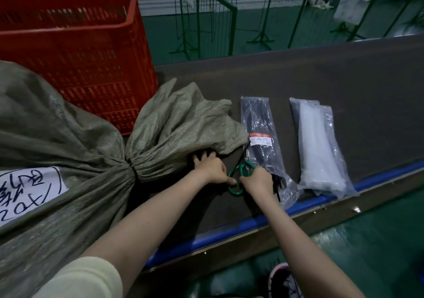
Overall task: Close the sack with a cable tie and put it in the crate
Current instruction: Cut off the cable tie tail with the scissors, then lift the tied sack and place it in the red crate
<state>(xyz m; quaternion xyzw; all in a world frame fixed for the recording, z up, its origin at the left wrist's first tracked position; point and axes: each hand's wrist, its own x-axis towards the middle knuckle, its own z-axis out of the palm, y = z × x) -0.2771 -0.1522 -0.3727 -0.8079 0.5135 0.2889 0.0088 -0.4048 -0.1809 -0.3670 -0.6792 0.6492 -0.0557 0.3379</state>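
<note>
Green-handled scissors (pixel 238 178) sit gripped in the right hand (pixel 258 180); left hand (pixel 212 168) fingers curl around the cable tie tail just beside the cinched olive woven sack (pixel 68 137), red plastic crate (pixel 75 52) beyond.

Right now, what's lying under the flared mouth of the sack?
The left hand reaches under the sack mouth; its fingers partly vanish beneath the fabric. Bare dark table shows around it. Anything further under is covered.
</note>
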